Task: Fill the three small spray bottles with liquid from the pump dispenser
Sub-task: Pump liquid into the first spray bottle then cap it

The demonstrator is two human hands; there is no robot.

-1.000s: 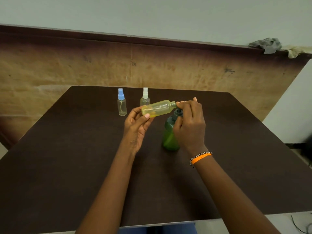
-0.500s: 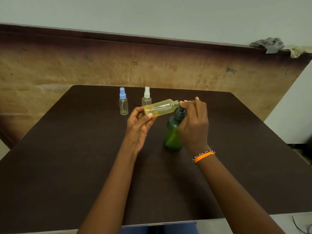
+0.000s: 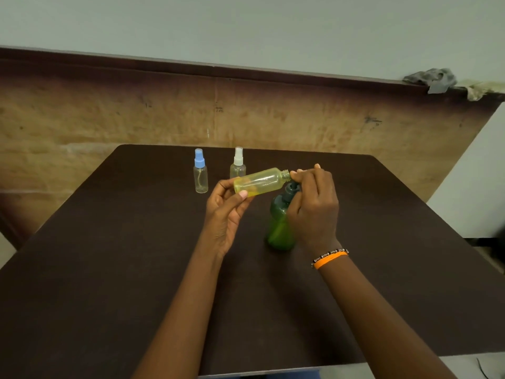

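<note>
You are filling the first bottle: your left hand (image 3: 226, 203) grips the uncapped yellow spray bottle (image 3: 259, 182) tilted at the green pump dispenser (image 3: 280, 224), whose nozzle your right hand (image 3: 314, 206) curls over; next, aim mouth and pump.

The right hand (image 3: 314, 206) covers the pump head of the green dispenser (image 3: 277, 228), so the spout is out of sight and whatever those fingers hold can't be made out. The yellow bottle (image 3: 259, 183) hides the lower body of the white-capped bottle (image 3: 238, 162). Both forearms run off the bottom edge. A dark object at the far right edge is cut off, unidentifiable.
</note>
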